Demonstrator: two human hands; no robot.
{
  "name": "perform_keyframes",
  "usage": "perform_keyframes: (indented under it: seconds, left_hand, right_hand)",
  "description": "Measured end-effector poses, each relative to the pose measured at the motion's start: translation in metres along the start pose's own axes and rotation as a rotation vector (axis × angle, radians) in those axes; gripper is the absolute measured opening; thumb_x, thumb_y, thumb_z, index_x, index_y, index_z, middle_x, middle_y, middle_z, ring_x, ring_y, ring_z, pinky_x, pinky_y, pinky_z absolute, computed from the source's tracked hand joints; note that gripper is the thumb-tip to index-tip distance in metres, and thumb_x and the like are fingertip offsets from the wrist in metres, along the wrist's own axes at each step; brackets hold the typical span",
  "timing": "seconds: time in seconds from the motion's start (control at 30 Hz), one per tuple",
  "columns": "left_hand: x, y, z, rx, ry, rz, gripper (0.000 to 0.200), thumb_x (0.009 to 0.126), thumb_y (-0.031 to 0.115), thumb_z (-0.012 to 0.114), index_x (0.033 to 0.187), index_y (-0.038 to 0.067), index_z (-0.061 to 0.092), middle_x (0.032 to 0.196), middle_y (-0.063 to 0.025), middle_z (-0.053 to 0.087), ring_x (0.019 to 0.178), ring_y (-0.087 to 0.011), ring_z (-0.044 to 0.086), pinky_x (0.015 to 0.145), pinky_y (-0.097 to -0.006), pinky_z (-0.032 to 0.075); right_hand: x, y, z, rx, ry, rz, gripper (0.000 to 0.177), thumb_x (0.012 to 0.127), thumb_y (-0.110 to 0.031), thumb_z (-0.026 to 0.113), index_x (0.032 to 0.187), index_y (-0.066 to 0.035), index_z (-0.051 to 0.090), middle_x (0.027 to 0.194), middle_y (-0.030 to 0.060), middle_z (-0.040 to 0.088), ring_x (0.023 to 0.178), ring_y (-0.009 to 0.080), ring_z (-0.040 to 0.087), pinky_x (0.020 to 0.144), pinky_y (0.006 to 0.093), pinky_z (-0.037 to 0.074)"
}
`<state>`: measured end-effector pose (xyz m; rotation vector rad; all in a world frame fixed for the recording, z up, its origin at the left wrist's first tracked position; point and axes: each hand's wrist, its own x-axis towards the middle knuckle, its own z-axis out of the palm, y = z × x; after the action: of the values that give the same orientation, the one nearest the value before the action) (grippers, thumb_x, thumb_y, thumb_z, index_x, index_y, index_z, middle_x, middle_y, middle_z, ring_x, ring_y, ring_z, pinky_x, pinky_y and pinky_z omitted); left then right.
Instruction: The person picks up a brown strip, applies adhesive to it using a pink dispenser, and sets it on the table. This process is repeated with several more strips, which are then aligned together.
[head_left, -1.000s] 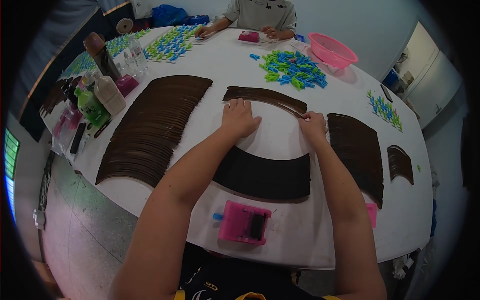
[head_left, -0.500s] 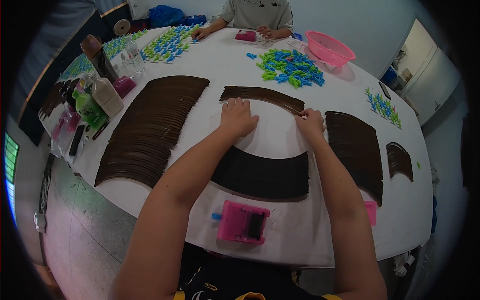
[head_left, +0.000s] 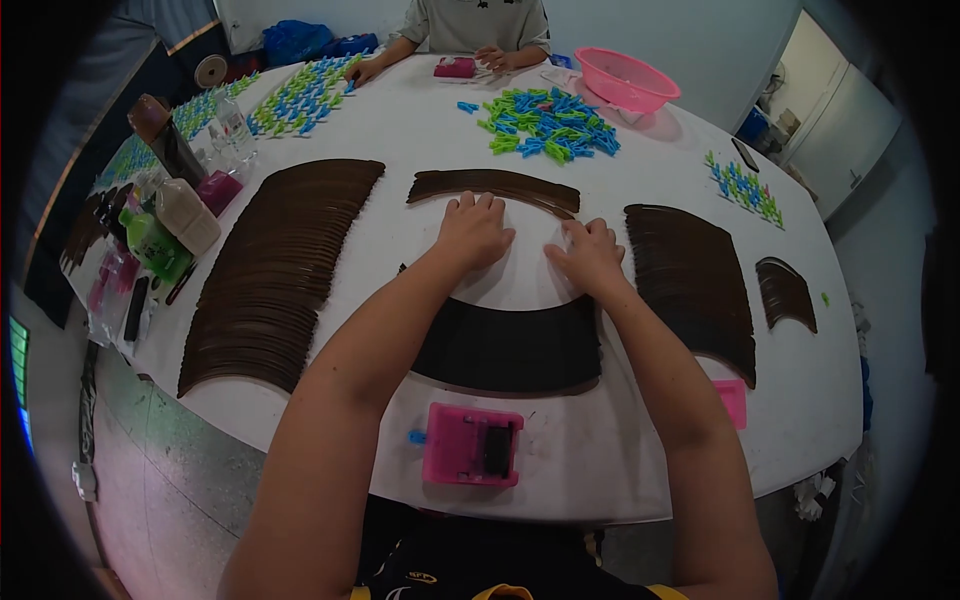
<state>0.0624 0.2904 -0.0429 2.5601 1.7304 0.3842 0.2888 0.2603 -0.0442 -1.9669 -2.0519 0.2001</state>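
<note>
A narrow band of curved dark-brown strips lies in front of my hands on the white table. My left hand has its fingers stretched forward, fingertips right at the band's near edge, thumb out to the side. Just below the band's right end is my right hand, fingers spread and nothing between them. Nearer to me, between my forearms, sits a black curved stack, its left part hidden by my left arm.
Larger brown strip rows flank me at left and right, with a small row farther right. A pink box stands near the front edge. Clothespins and a pink basin lie beyond. Bottles stand left; a person sits opposite.
My right hand has left the right end of the brown band, its fingers going from closed to spread. The left hand stays by the band. The whole view has shifted slightly.
</note>
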Motion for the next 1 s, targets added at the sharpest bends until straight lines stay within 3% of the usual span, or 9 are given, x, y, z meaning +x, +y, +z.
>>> perform_keyframes:
  seconds: [0.1, 0.17, 0.37, 0.6, 0.83, 1.0]
  left_hand:
    - [0.003, 0.003, -0.001, 0.014, 0.012, -0.047, 0.053, 0.096, 0.043, 0.062, 0.131, 0.002, 0.062, 0.140, -0.0125, 0.059, 0.131, -0.0349, 0.051, 0.108, -0.0525, 0.041]
    - [0.003, 0.003, -0.006, -0.015, -0.059, -0.079, 0.059, 0.096, 0.044, 0.064, 0.138, 0.002, 0.056, 0.152, -0.0151, 0.053, 0.136, -0.0401, 0.048, 0.114, -0.0557, 0.038]
    - [0.005, 0.002, -0.001, 0.006, -0.052, -0.087, 0.060, 0.096, 0.045, 0.063, 0.138, 0.003, 0.055, 0.155, -0.0150, 0.052, 0.137, -0.0398, 0.048, 0.114, -0.0558, 0.036]
    - [-0.001, 0.002, -0.002, 0.005, -0.033, -0.108, 0.059, 0.097, 0.046, 0.063, 0.135, 0.002, 0.058, 0.148, -0.0143, 0.056, 0.136, -0.0392, 0.049, 0.112, -0.0555, 0.038]
    - [-0.034, -0.019, -0.013, 0.087, -0.005, -0.259, 0.059, 0.098, 0.049, 0.062, 0.130, 0.000, 0.061, 0.140, -0.0213, 0.059, 0.131, -0.0398, 0.053, 0.109, -0.0532, 0.041]
    - [-0.048, -0.034, -0.023, 0.079, -0.015, -0.353, 0.063, 0.098, 0.052, 0.061, 0.133, 0.000, 0.060, 0.140, -0.0213, 0.059, 0.132, -0.0394, 0.053, 0.109, -0.0521, 0.042]
  right_hand:
    - [0.003, 0.000, -0.003, -0.019, -0.037, 0.035, 0.067, 0.089, -0.057, 0.072, 0.143, -0.018, 0.063, 0.141, 0.0190, 0.053, 0.135, 0.0402, 0.047, 0.110, 0.0601, 0.036]
    - [0.004, -0.003, -0.006, -0.029, -0.054, 0.050, 0.068, 0.090, -0.058, 0.071, 0.144, -0.018, 0.062, 0.143, 0.0197, 0.052, 0.136, 0.0406, 0.047, 0.110, 0.0602, 0.035]
    - [0.008, -0.004, -0.008, -0.027, -0.097, 0.079, 0.073, 0.089, -0.060, 0.070, 0.148, -0.018, 0.059, 0.144, 0.0208, 0.051, 0.138, 0.0414, 0.046, 0.111, 0.0602, 0.034]
    - [0.011, -0.002, -0.007, 0.028, -0.127, 0.110, 0.079, 0.086, -0.061, 0.071, 0.151, -0.020, 0.055, 0.148, 0.0205, 0.048, 0.139, 0.0408, 0.045, 0.112, 0.0592, 0.033]
    - [0.014, 0.005, -0.003, 0.037, -0.132, 0.084, 0.079, 0.086, -0.061, 0.072, 0.152, -0.022, 0.054, 0.148, 0.0198, 0.048, 0.140, 0.0409, 0.044, 0.113, 0.0581, 0.033]
    - [0.007, 0.014, -0.012, 0.096, -0.143, 0.031, 0.079, 0.086, -0.056, 0.076, 0.150, -0.015, 0.056, 0.147, 0.0188, 0.049, 0.137, 0.0379, 0.049, 0.113, 0.0561, 0.036]
